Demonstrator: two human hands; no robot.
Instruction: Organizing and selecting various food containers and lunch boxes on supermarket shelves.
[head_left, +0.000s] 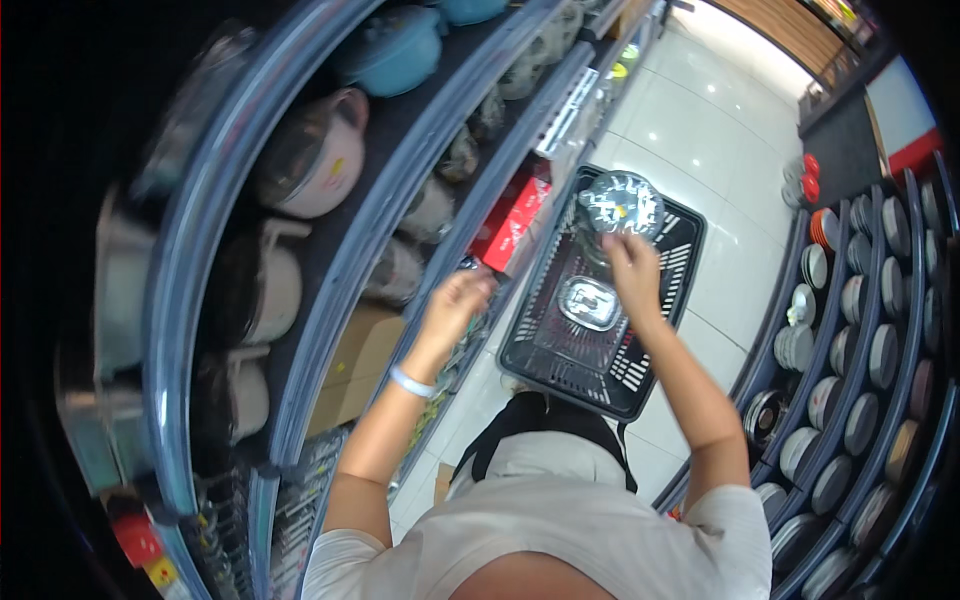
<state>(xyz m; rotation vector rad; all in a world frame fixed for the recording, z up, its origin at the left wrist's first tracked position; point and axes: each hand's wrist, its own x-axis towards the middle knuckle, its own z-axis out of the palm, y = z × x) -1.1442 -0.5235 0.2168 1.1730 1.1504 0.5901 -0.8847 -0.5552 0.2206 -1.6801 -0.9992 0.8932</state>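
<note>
My right hand grips the near edge of a shiny, clear round container, apparently glass or plastic, above the far end of a black plastic shopping basket. Inside the basket lies a smaller, rounded rectangular clear container. To the left, my left hand is at the shelf edge, close to the near end of a red box. Its fingers are curled and blurred, so whether they hold anything is unclear. A pale band circles the left wrist.
Shelves with blue-grey edges rise on my left, holding a pink pot, a light-blue pot and a cardboard box. On my right, racks carry plates and bowls. White floor tiles run between them.
</note>
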